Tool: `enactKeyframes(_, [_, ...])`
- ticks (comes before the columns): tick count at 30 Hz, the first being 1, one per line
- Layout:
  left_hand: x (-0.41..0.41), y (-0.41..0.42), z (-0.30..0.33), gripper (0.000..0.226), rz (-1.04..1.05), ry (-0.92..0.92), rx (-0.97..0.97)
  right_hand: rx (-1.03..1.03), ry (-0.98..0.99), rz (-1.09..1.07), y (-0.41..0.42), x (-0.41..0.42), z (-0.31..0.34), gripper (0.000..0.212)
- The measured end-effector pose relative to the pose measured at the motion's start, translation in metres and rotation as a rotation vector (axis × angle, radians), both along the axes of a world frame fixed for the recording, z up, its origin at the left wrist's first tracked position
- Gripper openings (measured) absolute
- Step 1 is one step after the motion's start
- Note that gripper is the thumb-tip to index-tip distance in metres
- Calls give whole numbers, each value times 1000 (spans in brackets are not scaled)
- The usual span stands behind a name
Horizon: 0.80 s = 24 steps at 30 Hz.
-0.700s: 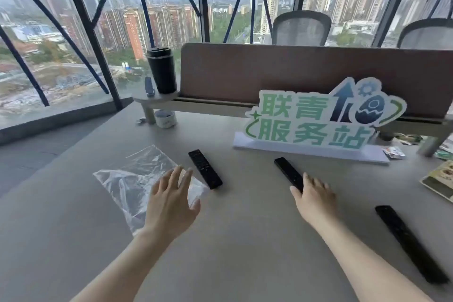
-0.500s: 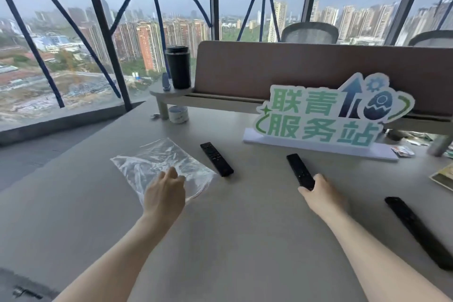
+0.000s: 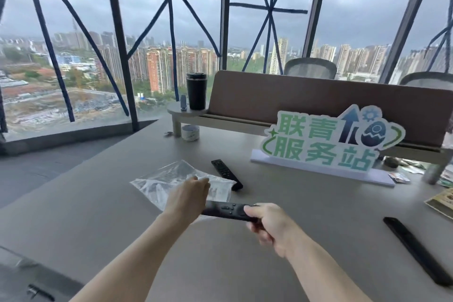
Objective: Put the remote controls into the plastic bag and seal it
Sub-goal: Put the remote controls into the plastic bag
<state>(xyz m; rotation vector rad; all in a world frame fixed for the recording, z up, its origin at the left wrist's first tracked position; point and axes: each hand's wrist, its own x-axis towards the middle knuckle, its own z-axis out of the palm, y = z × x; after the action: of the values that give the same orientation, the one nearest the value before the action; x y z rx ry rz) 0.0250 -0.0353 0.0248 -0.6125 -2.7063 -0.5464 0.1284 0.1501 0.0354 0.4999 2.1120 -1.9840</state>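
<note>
A clear plastic bag (image 3: 171, 176) lies crumpled on the grey table (image 3: 220, 265). My left hand (image 3: 187, 200) pinches the bag's near edge and lifts it slightly. My right hand (image 3: 272, 227) grips one end of a black remote control (image 3: 224, 211), held level above the table with its far end pointing left toward the bag and my left hand. A second black remote (image 3: 226, 174) rests on the table just right of the bag. A third, longer black remote (image 3: 416, 250) lies at the right, near the table's front.
A green and white sign (image 3: 326, 144) stands behind the remotes. A black tumbler (image 3: 196, 91) sits on a raised shelf (image 3: 181, 111) with a roll of tape (image 3: 190, 132) under it. A brown divider panel (image 3: 282, 100), papers (image 3: 441, 201) at right.
My right hand picked the middle remote up off the table and carried it left toward the bag. My left hand closed on the bag's edge.
</note>
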Motion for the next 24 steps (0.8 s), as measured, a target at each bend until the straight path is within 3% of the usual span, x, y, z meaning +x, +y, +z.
enactKeyframes(4, [-8, -13, 9, 33, 19, 11, 10, 5, 72, -3, -48, -39, -3, 23])
enactKeyframes(10, [-22, -40, 2, 37, 40, 13, 95, 490, 154, -367, -18, -76, -22, 21])
enactKeyframes(14, [-17, -41, -4, 56, 0, 27, 152, 750, 33, -272, -16, -123, -36, 50])
enactKeyframes(18, [-19, -45, -10, 51, -19, 27, 132, 977, 2, -189, -23, -146, -41, 40])
enactKeyframes(21, [-21, -45, -10, 32, 18, 5, 131, 964, -30, -117, -19, -147, -45, 33])
enactKeyframes(24, [-23, -38, -7, 29, 21, -53, 189, 606, 5, -149, 1, -120, -38, 25])
